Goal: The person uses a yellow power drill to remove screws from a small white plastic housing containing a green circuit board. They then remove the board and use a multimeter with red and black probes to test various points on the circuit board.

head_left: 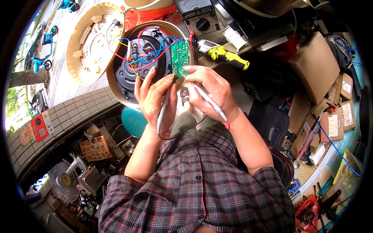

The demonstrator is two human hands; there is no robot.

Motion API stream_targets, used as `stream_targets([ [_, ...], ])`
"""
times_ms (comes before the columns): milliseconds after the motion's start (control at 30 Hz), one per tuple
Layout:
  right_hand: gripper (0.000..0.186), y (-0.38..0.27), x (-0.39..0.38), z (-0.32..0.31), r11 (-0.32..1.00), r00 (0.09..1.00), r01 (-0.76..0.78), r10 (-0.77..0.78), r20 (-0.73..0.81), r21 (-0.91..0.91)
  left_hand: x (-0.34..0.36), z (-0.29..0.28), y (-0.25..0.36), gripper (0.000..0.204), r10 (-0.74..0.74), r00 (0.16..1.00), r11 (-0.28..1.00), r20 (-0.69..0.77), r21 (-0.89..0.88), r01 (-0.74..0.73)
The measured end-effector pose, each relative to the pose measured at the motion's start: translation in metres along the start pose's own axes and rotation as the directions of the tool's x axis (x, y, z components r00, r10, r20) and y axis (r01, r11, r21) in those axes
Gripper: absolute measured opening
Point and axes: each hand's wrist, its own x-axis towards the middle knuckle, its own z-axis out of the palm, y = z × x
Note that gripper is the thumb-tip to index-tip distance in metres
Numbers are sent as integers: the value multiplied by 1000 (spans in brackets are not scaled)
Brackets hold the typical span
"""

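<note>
A green circuit board (pixel 180 56) stands at the right side of an opened round appliance, next to its black inner base (pixel 144 64). My left hand (pixel 154 95) is closed around a grey test probe (pixel 163 110) with a black lead, its tip end at the board's lower edge. In my right hand (pixel 210 89) is a second grey test probe (pixel 213 104) with a red end, also pointed at the board's lower part. Red, blue and yellow wires (pixel 149 58) loop over the black base to the board. The exact contact points are too small to make out.
The cream appliance cover (pixel 95 44) leans at the left, joined by wires. An analog multimeter (pixel 200 21) sits beyond the board, beside a yellow-and-black tool (pixel 227 56). Cardboard boxes (pixel 318 64) are stacked at right; a fan (pixel 66 180) stands lower left, near a teal stool (pixel 134 121).
</note>
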Motion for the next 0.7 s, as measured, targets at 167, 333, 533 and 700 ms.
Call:
stream_targets([
  [167, 26, -1, 1, 0, 1000, 1000, 7, -7, 4, -3, 0, 0, 1, 25, -12, 1000, 1000, 1, -3, 12],
  [333, 26, -1, 2, 0, 1000, 1000, 1, -1, 4, -4, 0, -1, 1, 26, -22, 1000, 1000, 6, -1, 22],
  [533, 27, 1, 2, 1, 999, 1000, 29, -29, 3, -14, 0, -1, 1, 26, -22, 1000, 1000, 4, -7, 22],
  [700, 27, -1, 2, 2, 1000, 1000, 24, -24, 8, -11, 1, -2, 1, 26, -22, 1000, 1000, -1, -11, 22],
])
